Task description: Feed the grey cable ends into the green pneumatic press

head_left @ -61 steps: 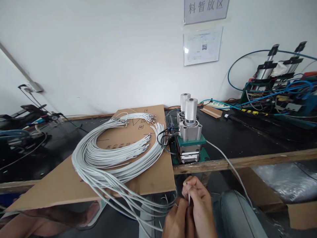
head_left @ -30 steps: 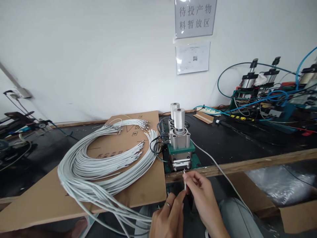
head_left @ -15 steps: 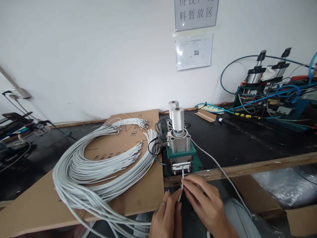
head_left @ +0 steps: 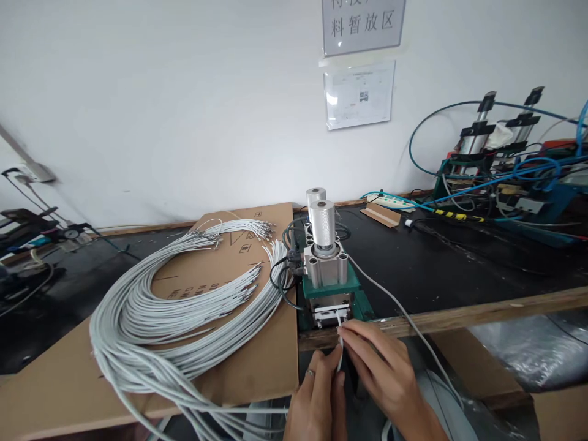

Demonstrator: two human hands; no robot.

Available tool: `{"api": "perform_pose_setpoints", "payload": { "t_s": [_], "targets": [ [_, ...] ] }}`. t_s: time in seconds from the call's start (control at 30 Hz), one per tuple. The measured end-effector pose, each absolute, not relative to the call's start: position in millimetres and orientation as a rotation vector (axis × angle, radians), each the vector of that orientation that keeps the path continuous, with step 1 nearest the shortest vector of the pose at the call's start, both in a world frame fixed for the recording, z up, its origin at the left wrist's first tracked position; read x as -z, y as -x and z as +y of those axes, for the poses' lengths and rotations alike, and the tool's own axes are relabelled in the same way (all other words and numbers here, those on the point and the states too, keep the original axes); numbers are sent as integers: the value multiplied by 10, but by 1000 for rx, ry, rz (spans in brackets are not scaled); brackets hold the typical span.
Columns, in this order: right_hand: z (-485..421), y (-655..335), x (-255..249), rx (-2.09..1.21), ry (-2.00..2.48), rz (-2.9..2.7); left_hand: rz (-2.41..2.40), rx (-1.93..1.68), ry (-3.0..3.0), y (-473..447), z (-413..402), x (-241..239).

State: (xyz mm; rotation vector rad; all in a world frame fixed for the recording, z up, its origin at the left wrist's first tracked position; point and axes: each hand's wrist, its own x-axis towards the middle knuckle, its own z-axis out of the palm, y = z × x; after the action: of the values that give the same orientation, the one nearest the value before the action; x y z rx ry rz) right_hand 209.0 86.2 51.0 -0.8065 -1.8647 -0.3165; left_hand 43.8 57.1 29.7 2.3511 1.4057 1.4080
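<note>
Between the fingers of both hands runs one white cable point(head_left: 340, 358). My right hand point(head_left: 383, 370) pinches it close to its upper end, just in front of a small press point(head_left: 328, 269) with a silver cylinder and a green base. The cable's tip reaches the white slot point(head_left: 331, 312) at the press's front; whether it is inside the slot I cannot tell. Lower down, my left hand point(head_left: 316, 398), with a ring on one finger, is closed on the same cable. A big looped bundle of white cables point(head_left: 124, 331) lies to the left on a cardboard sheet point(head_left: 271, 373).
Behind the press rises a white wall with two posted sheets point(head_left: 359, 95). At the right stand more pneumatic presses point(head_left: 478, 138) with blue hoses, near a power strip point(head_left: 390, 202). The black bench has a wooden front edge point(head_left: 459, 312). A grey cord point(head_left: 399, 306) hangs over it.
Both hands hold the same cable as before, its upper end now tilted slightly left. The left hand has come a little to the right. The view has shifted slightly.
</note>
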Motion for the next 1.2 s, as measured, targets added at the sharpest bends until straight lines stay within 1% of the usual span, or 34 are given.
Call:
{"api": "perform_pose_setpoints", "payload": {
  "t_s": [0.23, 0.6, 1.2],
  "targets": [
    [883, -2066, -533, 303, 813, -1862, 1404, -1423, -2266, -470, 591, -235],
    [893, -2065, -552, 276, 853, -1867, 1287, -1429, -2249, -469, 625, -289],
    [908, -2059, -567, 306, 879, -1862, 1322, -1379, -2143, -490, 617, -310]
  ]
}}
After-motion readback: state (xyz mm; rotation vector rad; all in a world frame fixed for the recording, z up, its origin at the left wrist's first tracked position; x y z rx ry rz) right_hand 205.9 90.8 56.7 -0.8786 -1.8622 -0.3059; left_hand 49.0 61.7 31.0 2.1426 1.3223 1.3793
